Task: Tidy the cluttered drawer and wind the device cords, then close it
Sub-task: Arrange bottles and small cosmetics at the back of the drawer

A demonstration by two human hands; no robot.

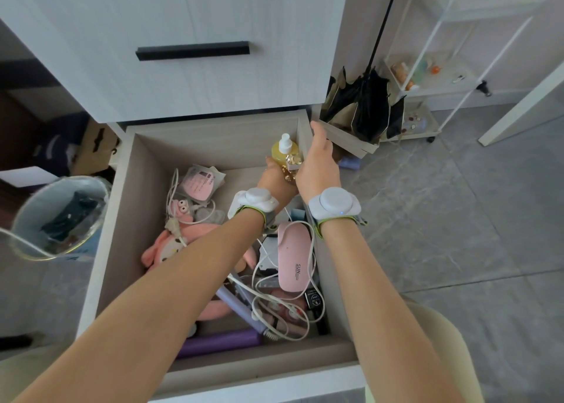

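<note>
Open drawer (122, 219); the near edge is cut by both forearms. Near end: purple roll (219, 343) half hidden. White cords (312, 250) lie unwound and tangled, near right, over the pink lamp (294, 256). Pink plush (171, 247) on the left, partly under the left forearm. Far right corner: left hand (274, 180) curls round the base of the yellow bottle (282, 155), most fingers hidden. Right hand (317, 161) is at the right wall, fingers out of sight, so I cannot tell its grasp.
</note>
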